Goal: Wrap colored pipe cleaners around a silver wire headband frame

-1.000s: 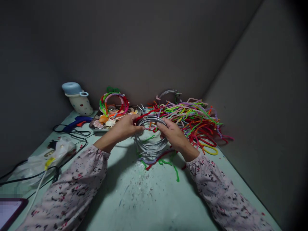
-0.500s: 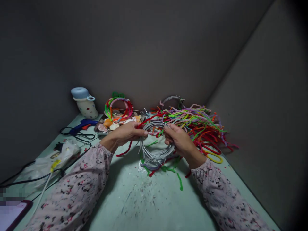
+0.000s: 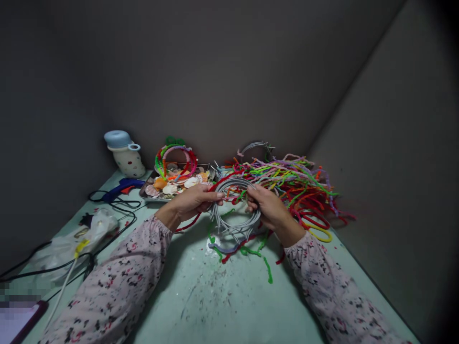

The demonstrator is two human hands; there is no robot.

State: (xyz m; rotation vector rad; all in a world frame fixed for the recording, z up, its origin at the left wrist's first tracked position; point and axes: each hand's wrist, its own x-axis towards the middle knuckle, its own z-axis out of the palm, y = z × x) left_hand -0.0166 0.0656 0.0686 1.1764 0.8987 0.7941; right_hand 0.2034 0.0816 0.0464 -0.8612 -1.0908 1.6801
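From where I stand, a bundled ring of silver wire point(image 3: 236, 226) sits between the two hands, most of it hanging below the grip. The left hand point(image 3: 191, 199) pinches its upper left side and the right hand point(image 3: 268, 205) its upper right, both equally near. Being round, it has no long axis; its opening faces the person. A red fuzzy stick point(image 3: 225, 177) slants from the left fingers past the ring's top. Whether the ring's bottom touches the table point(image 3: 215, 301), I can't tell. Loose strands lie below the grip, a heap of coloured sticks point(image 3: 287, 169) beyond the right hand, and a tray point(image 3: 158, 198) of shells point(image 3: 170, 189) beyond the left. Dark walls point(image 3: 222, 86) close in behind.
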